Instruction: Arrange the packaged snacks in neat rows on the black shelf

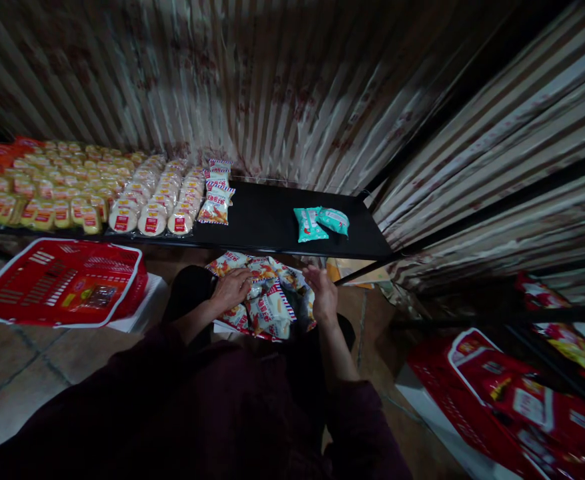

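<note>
A pile of white, red and blue snack bags (271,312) lies between my knees, below the shelf's front edge. My left hand (232,290) rests on the bags at the pile's left side, fingers stretched out and lying over them. At the right side of the pile is my right hand (323,293), its fingers apart and slightly bent, with nothing visible in them. Whatever holds the pile is mostly hidden under the bags. Similar bags (215,204) stand in a short row on the black shelf (267,217), beside the round wrapped cakes.
Two teal packets (309,224) lie at the shelf's right. Rows of round wrapped cakes (152,223) and small yellow cakes (62,215) fill its left. A red basket (47,257) stands at left, another red basket (432,363) at right. A metal post (397,257) supports the shelf's right corner.
</note>
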Available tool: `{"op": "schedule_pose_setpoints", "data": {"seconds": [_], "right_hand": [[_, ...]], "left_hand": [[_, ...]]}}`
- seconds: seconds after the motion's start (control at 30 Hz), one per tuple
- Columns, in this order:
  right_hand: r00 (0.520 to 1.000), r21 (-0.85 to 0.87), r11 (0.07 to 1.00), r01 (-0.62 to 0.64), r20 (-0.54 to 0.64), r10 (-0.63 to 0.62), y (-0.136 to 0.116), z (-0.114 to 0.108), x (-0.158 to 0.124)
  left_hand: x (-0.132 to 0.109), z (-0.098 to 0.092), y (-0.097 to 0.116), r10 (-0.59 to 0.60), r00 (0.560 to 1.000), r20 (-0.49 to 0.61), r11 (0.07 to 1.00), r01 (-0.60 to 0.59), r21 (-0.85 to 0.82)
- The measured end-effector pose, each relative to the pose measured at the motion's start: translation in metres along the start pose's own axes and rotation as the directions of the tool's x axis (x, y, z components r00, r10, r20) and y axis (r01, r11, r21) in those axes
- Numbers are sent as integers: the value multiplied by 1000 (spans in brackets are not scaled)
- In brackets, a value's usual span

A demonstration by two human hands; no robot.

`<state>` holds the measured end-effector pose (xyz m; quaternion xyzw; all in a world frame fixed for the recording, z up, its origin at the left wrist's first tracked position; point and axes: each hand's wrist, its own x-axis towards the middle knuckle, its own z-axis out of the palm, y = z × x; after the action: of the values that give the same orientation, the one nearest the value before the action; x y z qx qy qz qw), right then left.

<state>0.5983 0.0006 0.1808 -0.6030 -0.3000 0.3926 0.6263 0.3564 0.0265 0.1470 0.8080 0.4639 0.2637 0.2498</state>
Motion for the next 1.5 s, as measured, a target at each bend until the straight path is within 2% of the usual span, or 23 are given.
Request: {"op": "schedule_pose_setpoints", "data": {"seconds": [0.2, 0.37, 0.5, 0.7, 0.8, 0.93, 1.03, 1.13, 1.27, 1.37, 1.43, 1.5], "right_hand": [[994, -216, 976, 34, 113, -9, 19, -5, -24], [987, -497, 862, 104, 161, -26, 22, -8, -50], [974, -599, 781, 177, 221, -51, 15, -11, -62], [958, -667, 716, 205, 286, -7, 14, -9, -62], [964, -652, 736, 181, 267, -1, 23, -5, -56], [954, -553, 813, 179, 299, -7, 32, 0, -46], [952, -486, 860, 155, 307, 2, 31, 4, -38], [964, -384, 920, 81, 265, 26, 25, 11, -30], [977, -214, 977, 3, 208, 43, 21, 26, -21], [980, -116, 992, -46, 185, 67, 22, 37, -20], [976, -101, 991, -86, 190, 104, 22, 43, -23], [968, -132, 986, -106, 212, 133, 22, 49, -27]], "left_hand": [[-14, 7, 26, 40, 984, 172, 998, -33, -44], [-30, 25, 40, -26, 964, 266, 1000, 25, 9], [-37, 36, 44, -113, 962, 247, 993, 105, 47], [-35, 40, 47, -146, 973, 176, 989, 138, 60], [-32, 38, 46, -169, 973, 155, 985, 165, 42], [-26, 35, 46, -215, 966, 143, 976, 219, -14], [-20, 34, 43, -258, 961, 103, 959, 267, -92], [-13, 36, 37, -333, 942, 48, 919, 336, -206], [-2, 39, 28, -476, 880, 2, 793, 430, -431], [7, 38, 26, -536, 844, -35, 697, 419, -582], [12, 35, 27, -582, 808, -85, 672, 420, -610], [16, 32, 30, -642, 755, -133, 661, 457, -596]]}}
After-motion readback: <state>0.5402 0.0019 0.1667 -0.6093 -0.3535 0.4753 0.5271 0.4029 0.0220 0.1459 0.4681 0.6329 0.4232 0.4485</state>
